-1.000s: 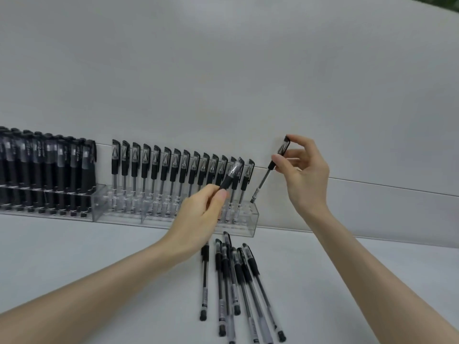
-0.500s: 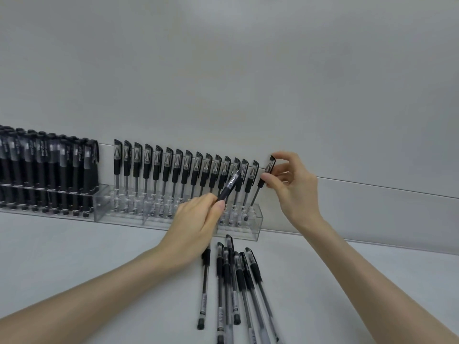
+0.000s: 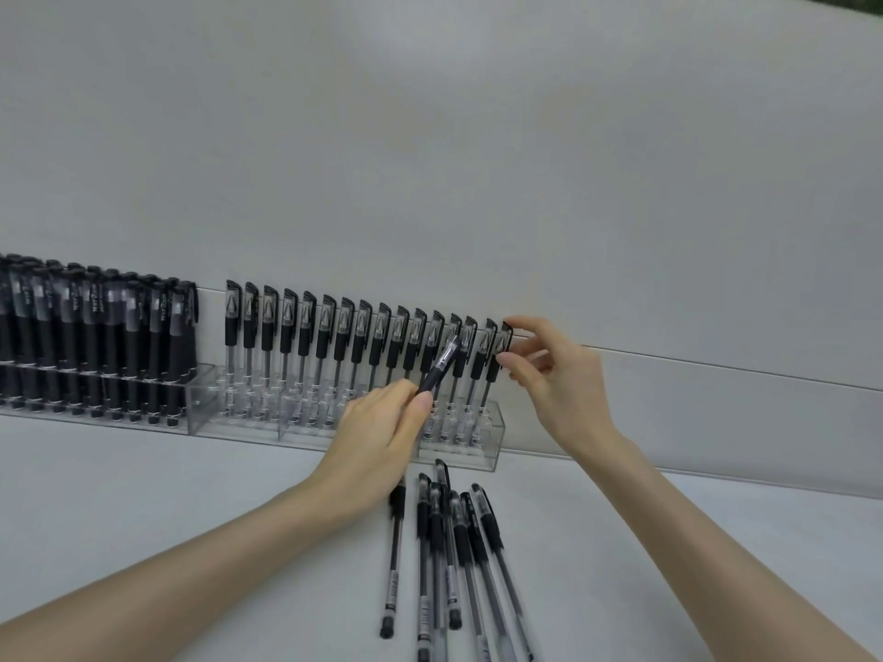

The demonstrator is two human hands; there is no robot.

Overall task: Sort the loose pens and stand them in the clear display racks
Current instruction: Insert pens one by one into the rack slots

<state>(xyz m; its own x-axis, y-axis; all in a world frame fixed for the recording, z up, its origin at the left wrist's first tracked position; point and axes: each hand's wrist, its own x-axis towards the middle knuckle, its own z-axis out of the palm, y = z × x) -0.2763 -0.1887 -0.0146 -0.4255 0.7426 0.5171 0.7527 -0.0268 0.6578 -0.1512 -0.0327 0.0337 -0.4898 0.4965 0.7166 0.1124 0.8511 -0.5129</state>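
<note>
left hand [image 3: 377, 437]: is pinching the held pen [image 3: 442, 367] low on its barrel between thumb and fingers. The pen's cap end is pointing to 1 o'clock and crossing in front of the racked row.
right hand [image 3: 559, 389]: is coming in from 4 o'clock. Thumb and index finger are lying on the cap of the end pen [image 3: 497, 358], with the other fingers spreading loosely. Cannot tell if it is a real pinch or just touch.
end pen: is standing cap up in the last slot at the 3 o'clock end of the clear rack [image 3: 494, 446].
row of pens [image 3: 334, 336]: is filling the clear rack, caps up, against the wall [image 3: 430, 136].
loose pens [image 3: 458, 542]: are lying on the table [image 3: 143, 494] at 6 o'clock of the rack's right end, roughly parallel with caps toward the rack. Several are overlapping.
left rack [image 3: 203, 396]: is sitting at 9 o'clock, butting against the clear rack and carrying packed dark-bodied pens [image 3: 95, 336].
</note>
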